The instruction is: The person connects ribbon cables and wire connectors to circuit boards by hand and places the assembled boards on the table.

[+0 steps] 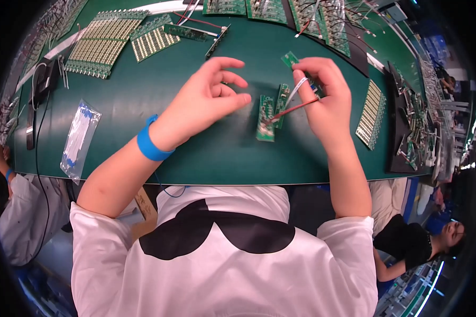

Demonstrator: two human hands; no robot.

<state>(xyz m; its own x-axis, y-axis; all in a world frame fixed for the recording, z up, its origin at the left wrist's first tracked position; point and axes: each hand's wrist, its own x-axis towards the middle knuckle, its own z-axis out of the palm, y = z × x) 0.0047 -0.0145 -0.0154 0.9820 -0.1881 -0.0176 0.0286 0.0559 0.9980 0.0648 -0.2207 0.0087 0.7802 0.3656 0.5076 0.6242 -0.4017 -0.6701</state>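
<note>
My right hand (pixel 327 98) is closed on a small green circuit board (pixel 289 59), whose end sticks out past the fingertips. A white cable (pixel 299 87) and a reddish-brown wire (pixel 293 109) run from this hand. Below it are two more narrow green boards: the nearer board (pixel 266 127), which the brown wire meets, and a slimmer board (pixel 282 98) close beside it. Some of their detail is blurred. My left hand (pixel 209 98), with a blue wrist strap (pixel 151 140), hovers left of the boards. Its fingers are bent but apart, and nothing is in them.
Panels of joined boards (pixel 106 45) lie at the far left, near loose wired boards (pixel 217 41). More boards (pixel 322 24) rest on a black sheet at the back right. A clear bag (pixel 81 138) lies left, a board strip (pixel 372 113) right, beside a dark tray (pixel 399 153).
</note>
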